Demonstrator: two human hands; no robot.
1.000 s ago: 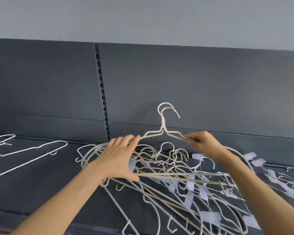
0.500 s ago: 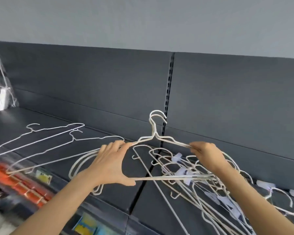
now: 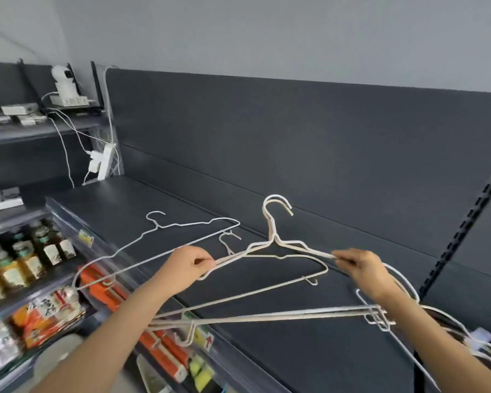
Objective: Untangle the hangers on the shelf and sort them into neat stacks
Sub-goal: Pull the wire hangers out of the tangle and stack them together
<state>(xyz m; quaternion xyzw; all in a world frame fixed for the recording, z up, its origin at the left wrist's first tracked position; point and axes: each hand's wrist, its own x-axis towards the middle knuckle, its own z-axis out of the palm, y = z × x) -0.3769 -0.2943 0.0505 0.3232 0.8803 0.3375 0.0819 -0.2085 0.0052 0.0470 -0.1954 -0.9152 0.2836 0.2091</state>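
At far left, a white power strip [image 3: 102, 163] with plugged cables is seen hanging at the end of the dark shelf [image 3: 295, 358]. Below the shelf's front edge, bottles [image 3: 26, 259] and snack packets [image 3: 50, 313] are stocked on a lower level.

Two white wire hangers [image 3: 179, 224] are laid flat on the left part of the shelf, hooks towards the back panel, partly overlapping one another.

The left hand [image 3: 189, 266] is raised above the shelf's front edge. Its grip is closed in a pinch on the left shoulder of a pair of cream hangers [image 3: 273, 234]. These are held together, upright and clear of the shelf, with both hooks at the top and curling to the right. Their lower bars are seen running below both forearms.

The right hand [image 3: 362, 269] is level with the left. Its grip is likewise pinched shut on the right shoulder of the same pair.

At the right edge, a tangled heap [image 3: 482, 346] of further hangers is lying on the shelf, partly hidden by the right forearm. A slotted upright [image 3: 465, 231] is fixed to the back panel above it.
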